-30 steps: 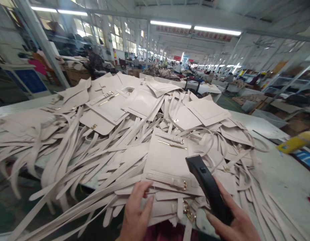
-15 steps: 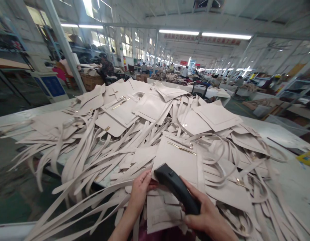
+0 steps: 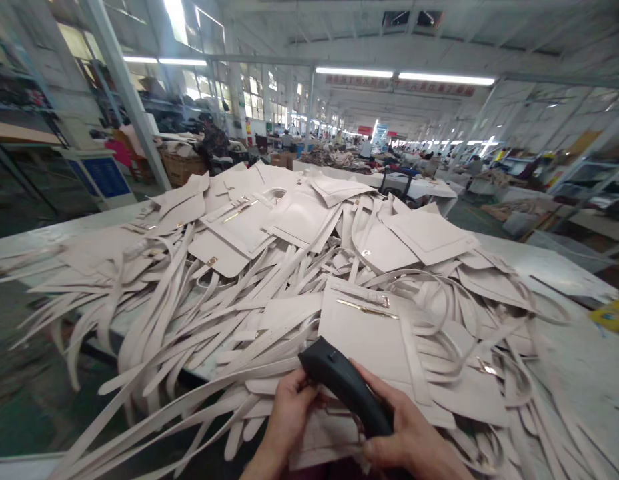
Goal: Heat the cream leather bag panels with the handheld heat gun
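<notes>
A black handheld tool (image 3: pixel 345 388) with a curved body lies in my right hand (image 3: pixel 414 443), whose fingers wrap its lower end. My left hand (image 3: pixel 289 417) is closed at the tool's tip, pinching the edge of a cream leather bag panel (image 3: pixel 367 337) beneath it. That panel has a gold bar and a small strap with a buckle near its top. It rests on a big heap of cream leather panels and long straps (image 3: pixel 199 293) covering the white table (image 3: pixel 579 360).
Straps hang over the table's near edge at the left. A yellow object (image 3: pixel 612 313) sits at the table's right side. Beyond are more work tables, a seated person (image 3: pixel 212 140), cardboard boxes, a blue sign and steel posts.
My right hand brought the black tool in from the right toward the left hand; my left hand went from flat on the panel to closed at the tool's tip.
</notes>
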A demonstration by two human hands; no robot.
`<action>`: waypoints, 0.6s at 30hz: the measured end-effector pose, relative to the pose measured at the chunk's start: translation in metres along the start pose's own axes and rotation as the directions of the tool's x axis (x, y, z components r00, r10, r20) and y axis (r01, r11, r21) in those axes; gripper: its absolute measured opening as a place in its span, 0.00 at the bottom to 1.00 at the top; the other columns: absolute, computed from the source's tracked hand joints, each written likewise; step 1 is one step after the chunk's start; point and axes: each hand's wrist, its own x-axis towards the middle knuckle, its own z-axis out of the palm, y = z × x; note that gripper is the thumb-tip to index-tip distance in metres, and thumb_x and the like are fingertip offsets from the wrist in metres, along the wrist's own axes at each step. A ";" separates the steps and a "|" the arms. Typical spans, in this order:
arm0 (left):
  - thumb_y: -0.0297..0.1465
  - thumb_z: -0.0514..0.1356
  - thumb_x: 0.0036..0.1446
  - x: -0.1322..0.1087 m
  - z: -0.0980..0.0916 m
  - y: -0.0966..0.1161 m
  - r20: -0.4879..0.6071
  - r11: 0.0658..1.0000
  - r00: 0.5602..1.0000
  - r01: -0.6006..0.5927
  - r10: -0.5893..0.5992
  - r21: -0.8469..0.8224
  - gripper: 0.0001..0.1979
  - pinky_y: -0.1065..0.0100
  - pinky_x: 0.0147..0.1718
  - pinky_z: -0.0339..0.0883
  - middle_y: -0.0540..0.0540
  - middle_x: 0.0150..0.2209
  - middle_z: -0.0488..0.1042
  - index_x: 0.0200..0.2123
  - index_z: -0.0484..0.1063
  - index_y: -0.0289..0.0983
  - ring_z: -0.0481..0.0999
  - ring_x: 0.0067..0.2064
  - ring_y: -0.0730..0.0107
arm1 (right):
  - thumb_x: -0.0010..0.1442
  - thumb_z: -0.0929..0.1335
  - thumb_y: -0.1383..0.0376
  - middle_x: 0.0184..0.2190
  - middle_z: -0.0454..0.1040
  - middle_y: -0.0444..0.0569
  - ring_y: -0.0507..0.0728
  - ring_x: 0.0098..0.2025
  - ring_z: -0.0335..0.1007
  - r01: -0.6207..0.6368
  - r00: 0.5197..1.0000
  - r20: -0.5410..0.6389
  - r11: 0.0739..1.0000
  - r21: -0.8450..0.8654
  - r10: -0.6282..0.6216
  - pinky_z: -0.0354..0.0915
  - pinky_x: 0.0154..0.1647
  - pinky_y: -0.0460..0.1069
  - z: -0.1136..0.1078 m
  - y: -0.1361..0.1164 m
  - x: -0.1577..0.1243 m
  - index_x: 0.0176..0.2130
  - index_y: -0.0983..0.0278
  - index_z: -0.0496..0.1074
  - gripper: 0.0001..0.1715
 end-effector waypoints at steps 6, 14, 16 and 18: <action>0.30 0.60 0.45 -0.009 0.004 0.001 0.045 0.998 0.999 0.015 -0.012 -0.059 0.18 0.70 0.30 0.65 0.46 0.30 0.75 0.42 0.71 0.31 0.71 0.28 0.70 | 0.37 0.69 0.71 0.26 0.69 0.41 0.48 0.21 0.55 0.072 0.995 -0.078 0.985 0.157 -0.061 0.49 0.18 0.41 -0.019 0.010 -0.020 0.61 0.61 0.43 0.56; 0.31 0.62 0.43 -0.003 0.012 0.000 -0.002 0.999 0.999 0.032 -0.032 -0.014 0.13 0.72 0.25 0.64 0.46 0.27 0.74 0.34 0.73 0.31 0.68 0.25 0.71 | 0.35 0.69 0.70 0.34 0.71 0.43 0.53 0.26 0.61 0.078 0.984 -0.166 0.996 0.034 -0.071 0.56 0.25 0.44 -0.030 0.016 -0.049 0.58 0.64 0.57 0.49; 0.30 0.61 0.43 -0.004 0.014 -0.004 -0.022 1.000 1.000 0.017 -0.018 -0.017 0.11 0.74 0.23 0.62 0.48 0.25 0.73 0.33 0.73 0.31 0.66 0.23 0.74 | 0.35 0.68 0.72 0.30 0.71 0.41 0.52 0.25 0.60 0.042 0.992 -0.123 0.999 0.001 -0.041 0.56 0.24 0.43 -0.028 0.013 -0.047 0.58 0.63 0.57 0.49; 0.29 0.61 0.44 -0.006 0.017 -0.006 -0.015 0.999 1.000 -0.026 0.026 -0.026 0.09 0.75 0.24 0.61 0.49 0.24 0.72 0.31 0.73 0.31 0.66 0.24 0.75 | 0.33 0.65 0.76 0.27 0.71 0.40 0.51 0.23 0.59 -0.033 0.996 -0.082 0.998 -0.049 0.029 0.54 0.20 0.42 -0.027 0.008 -0.044 0.58 0.61 0.56 0.51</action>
